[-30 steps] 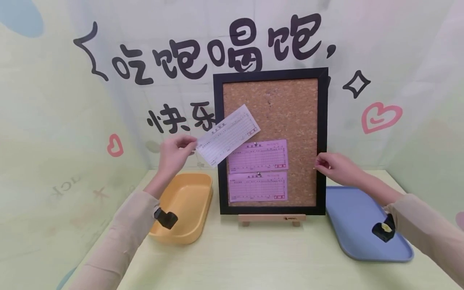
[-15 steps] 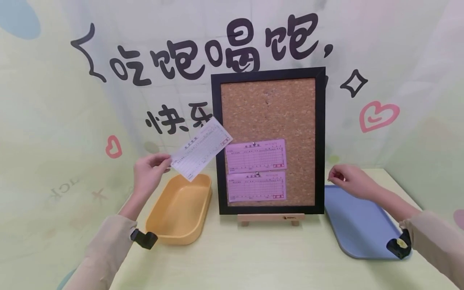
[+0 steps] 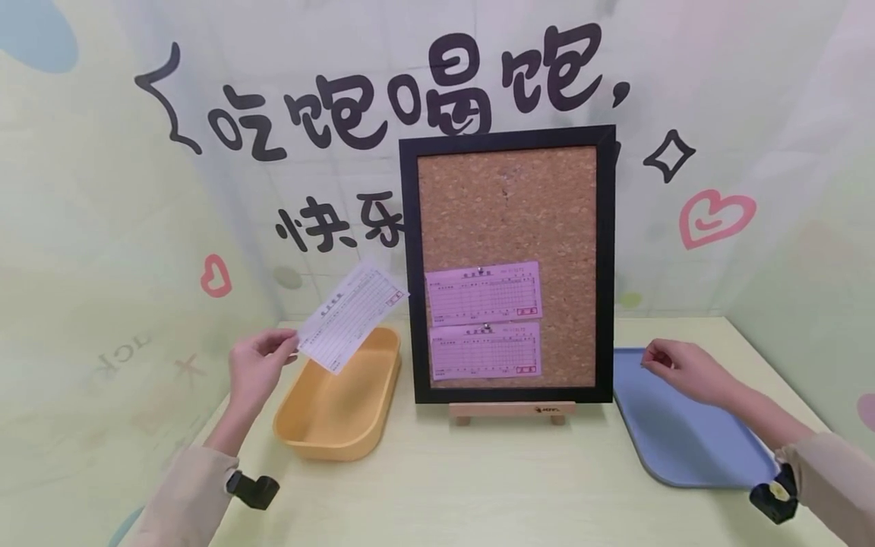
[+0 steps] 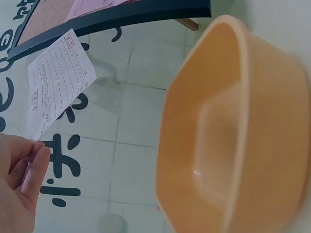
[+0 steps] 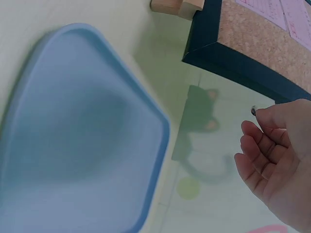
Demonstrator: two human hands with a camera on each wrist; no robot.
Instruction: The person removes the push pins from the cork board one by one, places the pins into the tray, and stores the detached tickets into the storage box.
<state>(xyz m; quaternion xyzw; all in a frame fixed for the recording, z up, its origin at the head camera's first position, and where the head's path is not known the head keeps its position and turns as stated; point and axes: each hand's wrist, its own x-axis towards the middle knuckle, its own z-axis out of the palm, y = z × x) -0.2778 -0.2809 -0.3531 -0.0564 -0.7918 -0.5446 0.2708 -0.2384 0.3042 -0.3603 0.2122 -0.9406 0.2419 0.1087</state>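
My left hand point(image 3: 256, 372) pinches a white printed receipt slip point(image 3: 352, 319) by its lower left end. The slip slants up to the right, over the far part of the yellow basin point(image 3: 342, 441) in the head view. In the left wrist view thumb and fingers grip the slip's point(image 4: 60, 80) narrow end, apart from the basin. My right hand point(image 3: 690, 372) is above the blue tray point(image 3: 690, 456). Its thumb and forefinger pinch a small shiny pushpin point(image 5: 253, 110), mostly hidden by the fingertips. Two pink receipt slips point(image 3: 484, 292) hang pinned low on the corkboard point(image 3: 506, 197).
The black-framed corkboard stands on a small wooden easel point(image 3: 513, 410) at the back middle of the pale table point(image 3: 506, 486). Behind it is a wall cloth point(image 3: 328, 45) with black writing. The basin is left of the board, the tray right of it.
My left hand has drawn the white slip down and left, off the corkboard's front. The right hand has moved right and down, from the board's right edge to over the tray.
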